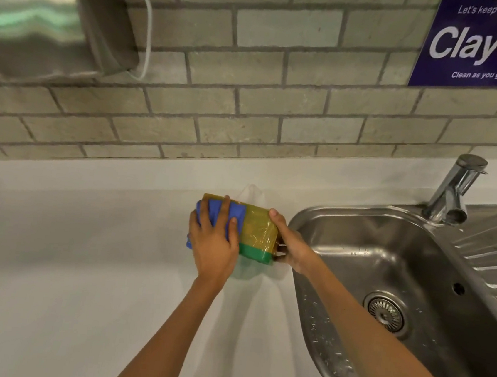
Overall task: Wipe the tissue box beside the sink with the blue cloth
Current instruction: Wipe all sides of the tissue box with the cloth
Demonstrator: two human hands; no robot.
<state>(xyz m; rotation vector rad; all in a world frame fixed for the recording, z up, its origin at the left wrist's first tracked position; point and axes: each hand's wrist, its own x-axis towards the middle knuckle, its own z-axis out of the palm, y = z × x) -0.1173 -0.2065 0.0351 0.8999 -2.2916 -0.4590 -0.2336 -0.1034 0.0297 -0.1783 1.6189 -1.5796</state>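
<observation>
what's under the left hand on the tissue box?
The blue cloth, pressed by the left hand onto the left part of the tissue box. The right hand steadies the box's sink-side end. The box surface under the cloth is covered.

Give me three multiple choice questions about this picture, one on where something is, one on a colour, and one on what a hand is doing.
1. Where is the tissue box relative to the sink?
A. inside the basin
B. on the counter to its left
C. behind the tap

2. What colour is the band along the box's lower edge?
A. green
B. red
C. white

3. What is the left hand doing?
A. turning the tap
B. hanging free
C. pressing the blue cloth on the box

Answers: 1 B, the box sits on the white counter just left of the basin rim. 2 A, a green strip runs under the yellow body. 3 C, its fingers spread over the cloth while the right hand steadies the box's other end.
</observation>
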